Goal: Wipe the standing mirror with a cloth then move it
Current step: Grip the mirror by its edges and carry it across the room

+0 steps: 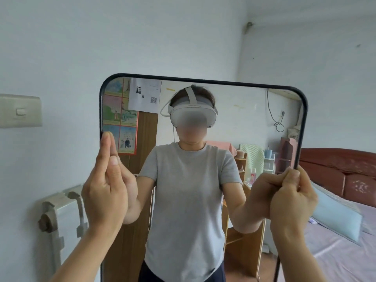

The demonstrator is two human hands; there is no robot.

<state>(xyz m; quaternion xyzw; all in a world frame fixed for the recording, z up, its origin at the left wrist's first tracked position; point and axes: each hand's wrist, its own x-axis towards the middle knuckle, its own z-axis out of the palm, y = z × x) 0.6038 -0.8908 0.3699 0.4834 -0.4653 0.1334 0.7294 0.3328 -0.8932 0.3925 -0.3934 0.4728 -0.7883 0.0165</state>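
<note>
The standing mirror (203,79) has a thin black frame with rounded corners and stands upright right in front of me, close to the white wall. My left hand (105,190) holds its left edge, with the index finger straight up along the frame and the thumb on the front. My right hand (295,198) grips the right edge with curled fingers. The glass reflects a person in a grey T-shirt and both hands on the frame. No cloth is in view. The mirror's foot is out of view below.
A light switch (20,110) and a white radiator (61,216) are on the wall to the left. On the right stands a bed (335,257) with a purple sheet, a light blue pillow (335,216) and a dark red headboard (335,165).
</note>
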